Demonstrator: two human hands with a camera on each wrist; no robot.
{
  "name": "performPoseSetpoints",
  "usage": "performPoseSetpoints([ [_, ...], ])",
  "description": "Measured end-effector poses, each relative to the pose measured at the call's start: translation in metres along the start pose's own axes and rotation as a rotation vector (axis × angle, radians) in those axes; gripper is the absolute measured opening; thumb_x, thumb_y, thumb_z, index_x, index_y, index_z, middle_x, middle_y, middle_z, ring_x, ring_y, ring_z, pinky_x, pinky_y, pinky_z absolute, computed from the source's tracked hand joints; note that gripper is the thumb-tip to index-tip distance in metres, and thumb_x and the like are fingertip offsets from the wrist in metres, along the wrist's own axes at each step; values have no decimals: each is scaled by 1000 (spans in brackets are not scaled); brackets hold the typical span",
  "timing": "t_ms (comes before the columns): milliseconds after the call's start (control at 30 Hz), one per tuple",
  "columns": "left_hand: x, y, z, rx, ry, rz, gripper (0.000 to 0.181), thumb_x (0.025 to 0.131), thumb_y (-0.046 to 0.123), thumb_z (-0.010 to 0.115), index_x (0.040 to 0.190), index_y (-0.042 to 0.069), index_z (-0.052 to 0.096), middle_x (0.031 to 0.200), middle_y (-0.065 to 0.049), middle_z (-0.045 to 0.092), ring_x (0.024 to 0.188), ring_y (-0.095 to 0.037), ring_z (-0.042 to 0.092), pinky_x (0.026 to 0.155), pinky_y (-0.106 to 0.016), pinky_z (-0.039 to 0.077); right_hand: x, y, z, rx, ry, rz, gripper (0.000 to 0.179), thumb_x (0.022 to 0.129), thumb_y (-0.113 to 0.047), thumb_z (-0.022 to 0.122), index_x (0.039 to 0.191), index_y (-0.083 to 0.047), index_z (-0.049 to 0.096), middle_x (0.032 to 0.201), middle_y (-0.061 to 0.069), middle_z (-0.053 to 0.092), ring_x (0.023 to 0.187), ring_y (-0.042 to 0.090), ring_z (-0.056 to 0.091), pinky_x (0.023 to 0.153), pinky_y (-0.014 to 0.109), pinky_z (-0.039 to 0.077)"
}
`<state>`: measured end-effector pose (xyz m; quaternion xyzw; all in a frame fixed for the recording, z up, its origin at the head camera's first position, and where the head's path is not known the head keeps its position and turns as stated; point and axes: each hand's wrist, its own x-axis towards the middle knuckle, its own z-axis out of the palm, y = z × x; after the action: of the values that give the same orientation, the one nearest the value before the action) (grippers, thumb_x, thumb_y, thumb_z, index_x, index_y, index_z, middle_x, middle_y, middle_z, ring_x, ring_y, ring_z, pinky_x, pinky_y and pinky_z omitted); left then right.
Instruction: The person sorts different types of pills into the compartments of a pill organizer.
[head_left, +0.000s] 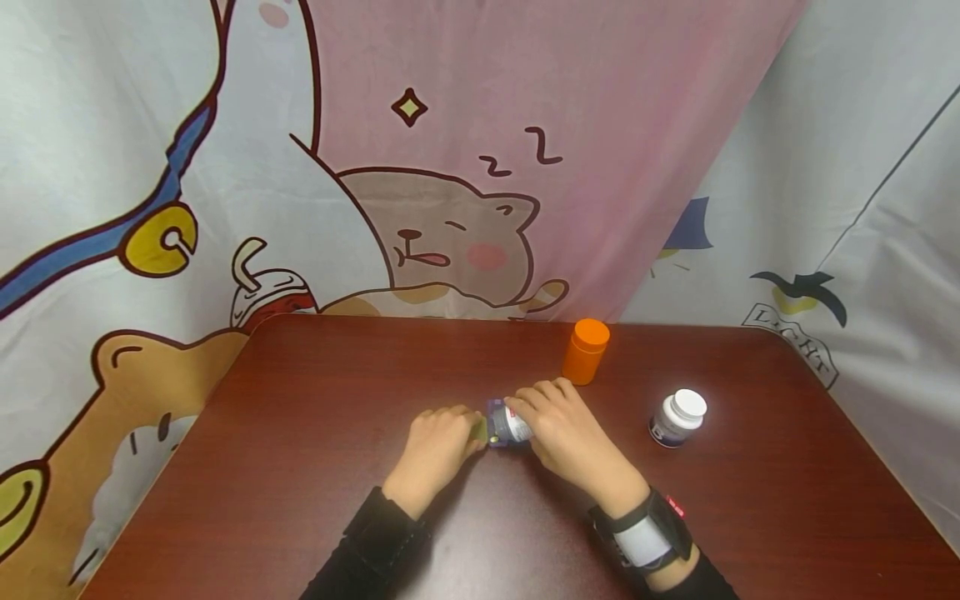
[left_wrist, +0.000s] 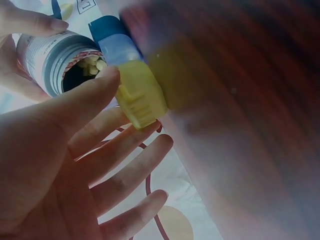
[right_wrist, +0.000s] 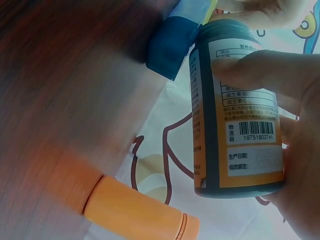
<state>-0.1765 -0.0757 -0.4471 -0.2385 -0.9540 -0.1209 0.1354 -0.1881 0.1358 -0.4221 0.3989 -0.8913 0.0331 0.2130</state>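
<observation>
My left hand pinches the yellow end of a small plastic pill case between thumb and fingers. The case has a pale see-through middle and a dark blue far end. In my right hand is a dark pill bottle, gripped around its labelled body and tipped toward the case. Its mouth is uncapped, and pale yellow tablets show inside it in the left wrist view. The bottle's rim comes right up beside the case. The other left fingers spread out below the case.
An orange bottle with an orange cap stands behind my right hand, near the table's back edge. To the right is a white-capped bottle with a dark label. The brown table backs onto a cartoon-printed curtain.
</observation>
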Motion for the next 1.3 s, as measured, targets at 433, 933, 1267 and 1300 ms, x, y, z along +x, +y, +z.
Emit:
performPoseSetpoints([
  [433, -1, 2, 1, -6, 15, 16, 19, 74, 26, 82, 87, 14, 73, 80, 0, 72, 65, -18, 61, 56, -32, 51, -5, 0, -1, 111, 0, 127, 55, 62, -10, 85, 112, -9, 62, 104, 5, 69, 97, 24, 59, 82, 43, 50],
  [933, 1, 0, 1, -21, 1, 13, 18, 75, 24, 82, 88, 15, 73, 83, 0, 73, 67, -18, 61, 60, -34, 53, -16, -9, -31, 189, 6, 210, 87, 63, -23, 88, 140, -11, 49, 117, 5, 67, 99, 19, 59, 83, 42, 55],
  [1267, 0, 0, 0, -17, -7, 9, 26, 76, 25, 82, 97, 13, 75, 89, -3, 75, 73, -20, 64, 63, -37, 55, -42, -33, -39, 264, 9, 185, 86, 62, -26, 88, 138, -13, 50, 115, 1, 67, 91, 14, 59, 77, 38, 56],
  [1300, 0, 0, 0, -17, -7, 8, 27, 76, 25, 82, 99, 12, 75, 90, -3, 75, 74, -20, 65, 64, -37, 56, -45, -35, -39, 270, 7, 181, 86, 62, -27, 88, 138, -13, 51, 116, 1, 67, 94, 14, 59, 79, 39, 56],
])
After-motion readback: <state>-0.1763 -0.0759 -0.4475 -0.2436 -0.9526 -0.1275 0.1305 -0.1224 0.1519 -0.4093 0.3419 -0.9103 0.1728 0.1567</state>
